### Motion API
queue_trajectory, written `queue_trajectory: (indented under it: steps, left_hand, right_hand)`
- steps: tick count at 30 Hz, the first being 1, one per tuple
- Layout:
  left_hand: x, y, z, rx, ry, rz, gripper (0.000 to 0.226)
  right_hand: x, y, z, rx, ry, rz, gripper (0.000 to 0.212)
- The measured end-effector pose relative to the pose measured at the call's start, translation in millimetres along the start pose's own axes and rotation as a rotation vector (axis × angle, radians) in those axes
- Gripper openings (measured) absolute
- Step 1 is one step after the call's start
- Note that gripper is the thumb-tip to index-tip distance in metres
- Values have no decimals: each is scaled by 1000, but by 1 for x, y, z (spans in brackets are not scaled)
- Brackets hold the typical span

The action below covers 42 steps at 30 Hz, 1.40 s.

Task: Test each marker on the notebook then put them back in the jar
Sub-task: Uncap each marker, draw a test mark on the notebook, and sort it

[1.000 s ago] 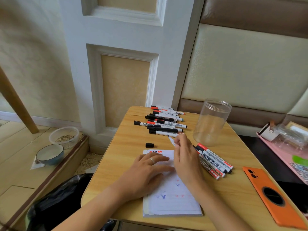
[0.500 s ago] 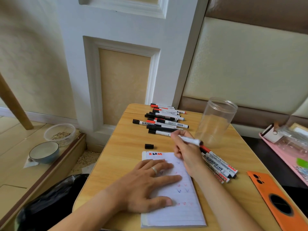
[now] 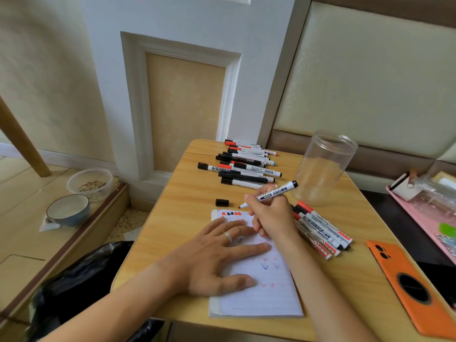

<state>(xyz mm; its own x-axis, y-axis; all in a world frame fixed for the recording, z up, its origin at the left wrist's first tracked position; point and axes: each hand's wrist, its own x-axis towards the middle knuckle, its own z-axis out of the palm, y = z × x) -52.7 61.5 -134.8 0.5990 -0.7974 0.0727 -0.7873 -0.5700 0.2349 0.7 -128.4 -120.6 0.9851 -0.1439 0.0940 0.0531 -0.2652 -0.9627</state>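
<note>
Right hand (image 3: 270, 218) pinches uncapped black marker (image 3: 270, 194), tip down-left just above the notebook's (image 3: 256, 299) far edge, barrel slanting up-right toward empty jar (image 3: 323, 169) near table's (image 3: 187, 213) far right corner. Left hand (image 3: 217, 257) spread flat, pressing the page. Loose cap (image 3: 222, 202) left of the tip.

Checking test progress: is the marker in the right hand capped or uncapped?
Uncapped: the marker shows a bare tip, and a loose black cap lies on the table.
</note>
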Motion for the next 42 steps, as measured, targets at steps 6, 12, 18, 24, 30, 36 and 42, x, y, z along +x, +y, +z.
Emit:
queue_trajectory:
  steps: [6, 12, 18, 24, 30, 36, 42]
  left_hand:
    - [0, 1, 0, 4, 5, -14, 63]
    - [0, 0, 2, -14, 35, -7, 63]
    - [0, 2, 1, -26, 11, -49, 64]
    - [0, -1, 2, -17, 2, -45, 65]
    - [1, 0, -1, -24, -18, -50, 65]
    - [1, 0, 0, -14, -1, -49, 65]
    - [1, 0, 0, -16, 0, -46, 65]
  right_hand:
    - [-2, 5, 2, 7, 57, 23, 23]
    - [-3, 5, 0, 0, 130, 35, 23]
    - [-5, 4, 2, -30, 125, 19, 20]
    - [-7, 1, 2, -49, 107, 24, 19]
    - [-7, 0, 3, -47, 99, 33, 18]
    - [-6, 2, 3, -44, 102, 44, 19]
    - [-5, 2, 4, -53, 96, 45, 19]
